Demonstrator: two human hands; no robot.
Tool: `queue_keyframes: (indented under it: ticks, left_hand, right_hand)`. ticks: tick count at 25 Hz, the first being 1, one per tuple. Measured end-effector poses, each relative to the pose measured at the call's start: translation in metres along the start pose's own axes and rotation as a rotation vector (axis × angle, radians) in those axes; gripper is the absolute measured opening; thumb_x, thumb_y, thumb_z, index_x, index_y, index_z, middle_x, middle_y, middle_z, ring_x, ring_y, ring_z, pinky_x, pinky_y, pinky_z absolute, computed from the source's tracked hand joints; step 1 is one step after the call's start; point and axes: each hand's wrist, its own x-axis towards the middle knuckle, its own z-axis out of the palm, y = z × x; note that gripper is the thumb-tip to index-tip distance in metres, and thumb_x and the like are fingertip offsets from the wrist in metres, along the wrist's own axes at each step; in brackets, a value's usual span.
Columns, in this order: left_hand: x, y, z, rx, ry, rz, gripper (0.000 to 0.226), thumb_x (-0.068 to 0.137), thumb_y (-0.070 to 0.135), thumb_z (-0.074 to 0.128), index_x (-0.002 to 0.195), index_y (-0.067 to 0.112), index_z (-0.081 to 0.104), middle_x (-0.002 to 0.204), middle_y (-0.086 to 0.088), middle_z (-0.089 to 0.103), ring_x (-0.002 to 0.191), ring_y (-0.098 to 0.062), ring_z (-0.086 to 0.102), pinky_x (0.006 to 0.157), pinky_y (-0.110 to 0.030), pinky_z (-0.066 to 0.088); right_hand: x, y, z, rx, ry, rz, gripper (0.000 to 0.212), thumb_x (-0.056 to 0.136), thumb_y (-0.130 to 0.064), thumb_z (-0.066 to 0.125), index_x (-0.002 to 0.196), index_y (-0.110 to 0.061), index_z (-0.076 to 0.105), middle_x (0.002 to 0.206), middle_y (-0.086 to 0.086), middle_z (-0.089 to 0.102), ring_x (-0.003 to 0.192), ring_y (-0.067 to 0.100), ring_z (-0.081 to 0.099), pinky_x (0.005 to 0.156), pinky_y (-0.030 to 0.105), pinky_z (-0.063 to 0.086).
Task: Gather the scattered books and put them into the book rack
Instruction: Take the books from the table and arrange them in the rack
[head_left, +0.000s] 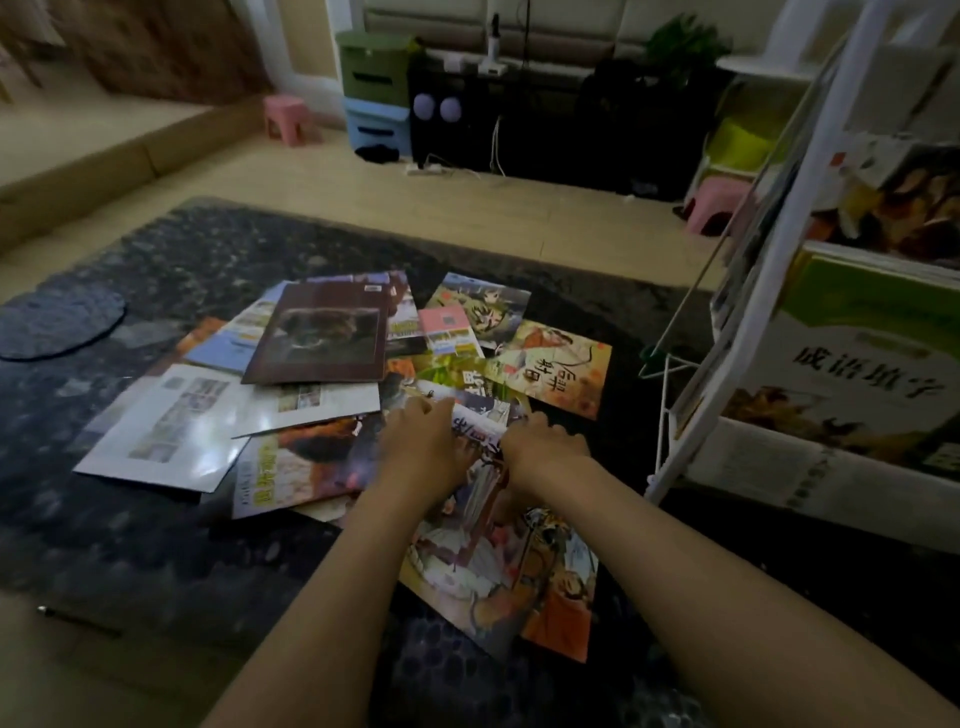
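Note:
Several thin picture books lie scattered and overlapping on a dark rug (156, 260). A dark brown book (322, 338) tops the pile at the back, a white one (171, 421) lies at the left, an orange-and-cream one (556, 364) at the right. My left hand (421, 447) and my right hand (540, 441) both rest with curled fingers on the far edge of a colourful illustrated book (483, 525) nearest me. Whether they grip it is unclear. The white book rack (769, 291) stands at the right with several books in it.
A pen (78, 621) lies on the floor at the near left. Two pink stools (288, 119) (714, 202), stacked green and blue boxes (376, 93) and a black cabinet (545, 124) stand along the far wall. A power strip (426, 169) lies on the floor.

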Motion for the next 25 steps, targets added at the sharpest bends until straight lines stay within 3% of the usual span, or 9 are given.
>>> queue_keyframes:
  ticks: [3, 5, 8, 11, 15, 17, 19, 22, 25]
  left_hand:
    - [0.008, -0.002, -0.010, -0.216, 0.053, -0.063, 0.033, 0.076, 0.028, 0.069, 0.108, 0.024, 0.062, 0.104, -0.007, 0.065, 0.096, -0.029, 0.062, 0.082, -0.043, 0.054]
    - [0.008, 0.002, -0.019, -0.250, 0.049, -0.085, 0.015, 0.084, 0.020, 0.063, 0.099, 0.020, 0.064, 0.102, -0.009, 0.067, 0.095, -0.031, 0.062, 0.082, -0.041, 0.053]
    - [0.009, 0.005, -0.021, -0.221, 0.088, -0.125, 0.024, 0.090, 0.018, 0.060, 0.107, 0.004, 0.068, 0.108, -0.017, 0.067, 0.101, -0.035, 0.061, 0.085, -0.040, 0.053]
    - [0.013, 0.000, -0.016, -0.257, 0.057, -0.137, 0.022, 0.086, 0.027, 0.061, 0.095, 0.009, 0.069, 0.094, -0.011, 0.067, 0.087, -0.028, 0.064, 0.077, -0.042, 0.057]
    - [0.011, 0.005, -0.019, -0.456, 0.036, -0.156, 0.017, 0.085, 0.010, 0.062, 0.098, 0.015, 0.052, 0.094, -0.005, 0.060, 0.085, -0.022, 0.060, 0.071, -0.041, 0.055]
    - [0.010, 0.007, -0.024, -0.558, 0.082, -0.171, 0.018, 0.087, 0.004, 0.059, 0.098, 0.015, 0.051, 0.092, -0.001, 0.058, 0.079, -0.013, 0.057, 0.057, -0.025, 0.050]
    - [0.010, 0.005, -0.032, -0.675, 0.171, -0.217, 0.021, 0.088, 0.004, 0.059, 0.102, 0.018, 0.051, 0.096, 0.000, 0.059, 0.082, -0.011, 0.058, 0.061, -0.022, 0.050]
    - [0.014, -0.001, -0.040, -0.995, 0.313, -0.328, 0.040, 0.088, -0.003, 0.052, 0.116, 0.025, 0.054, 0.109, -0.001, 0.065, 0.097, -0.018, 0.065, 0.081, -0.041, 0.059]
    - [0.013, 0.002, -0.045, -1.226, 0.416, -0.381, 0.041, 0.089, -0.004, 0.048, 0.106, 0.031, 0.061, 0.106, -0.002, 0.069, 0.094, -0.018, 0.069, 0.075, -0.038, 0.060]
  right_hand:
    - [0.001, -0.002, -0.003, 0.016, -0.023, 0.032, 0.110, 0.072, -0.040, 0.087, 0.152, -0.008, 0.019, 0.141, 0.020, 0.032, 0.126, 0.042, 0.038, 0.101, 0.054, 0.036]
    - [0.003, -0.003, -0.006, 0.018, -0.012, 0.042, 0.113, 0.072, -0.037, 0.087, 0.153, -0.008, 0.014, 0.142, 0.021, 0.031, 0.127, 0.043, 0.038, 0.101, 0.053, 0.036]
    - [0.007, -0.006, -0.008, 0.031, 0.023, 0.053, 0.093, 0.081, -0.028, 0.079, 0.150, -0.006, 0.020, 0.144, 0.020, 0.032, 0.129, 0.041, 0.039, 0.101, 0.050, 0.036]
    - [0.009, -0.008, -0.008, 0.046, 0.067, 0.053, 0.086, 0.082, -0.031, 0.078, 0.146, -0.006, 0.026, 0.142, 0.019, 0.036, 0.129, 0.039, 0.041, 0.101, 0.047, 0.036]
    - [0.002, 0.002, -0.002, 0.129, 0.099, 0.007, 0.104, 0.073, -0.038, 0.086, 0.149, -0.010, 0.021, 0.141, 0.018, 0.035, 0.129, 0.040, 0.040, 0.104, 0.050, 0.035]
    - [-0.003, 0.015, 0.005, 0.222, 0.121, -0.047, 0.117, 0.062, -0.048, 0.090, 0.149, -0.015, 0.018, 0.141, 0.016, 0.031, 0.130, 0.041, 0.037, 0.106, 0.053, 0.037]
    - [-0.010, 0.026, 0.012, 0.384, 0.251, -0.081, 0.108, 0.063, -0.054, 0.086, 0.144, -0.019, 0.024, 0.143, 0.014, 0.031, 0.130, 0.040, 0.038, 0.105, 0.054, 0.041]
    - [-0.012, 0.032, 0.016, 0.714, 0.453, -0.048, 0.068, 0.080, -0.041, 0.077, 0.131, -0.016, 0.040, 0.135, 0.009, 0.046, 0.116, 0.029, 0.051, 0.095, 0.045, 0.049]
    - [-0.012, 0.029, 0.010, 1.130, 0.332, 0.030, 0.035, 0.083, -0.024, 0.075, 0.112, -0.017, 0.055, 0.111, 0.008, 0.063, 0.097, 0.024, 0.063, 0.088, 0.049, 0.056]
